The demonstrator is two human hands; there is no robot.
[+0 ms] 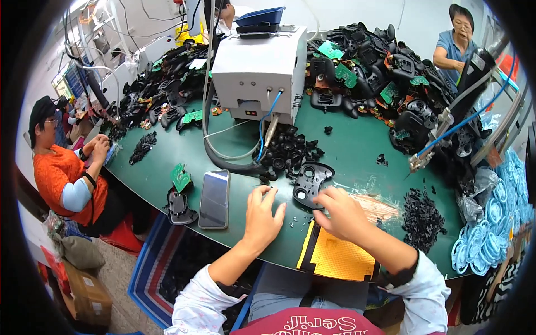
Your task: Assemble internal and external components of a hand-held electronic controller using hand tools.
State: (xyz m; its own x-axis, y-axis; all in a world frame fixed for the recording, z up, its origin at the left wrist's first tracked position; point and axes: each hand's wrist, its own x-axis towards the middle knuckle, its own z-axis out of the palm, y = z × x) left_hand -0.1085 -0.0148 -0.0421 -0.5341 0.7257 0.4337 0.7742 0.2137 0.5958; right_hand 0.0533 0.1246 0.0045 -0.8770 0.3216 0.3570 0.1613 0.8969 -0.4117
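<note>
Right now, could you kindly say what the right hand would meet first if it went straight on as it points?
The right hand would most likely meet the black controller shell first; in this view it overlaps the shell's edge, so whether they touch is hard to judge.

Maroon top (290, 325) at six o'clock, pale lettering across it; faded blue-grey trousers (271, 304), also at six. Whitish left sleeve (202, 300) at seven, right sleeve (422, 295) past four, faintly speckled, dark-cuffed. Left hand (261, 219), right hand (343, 213) ungloved.
</note>
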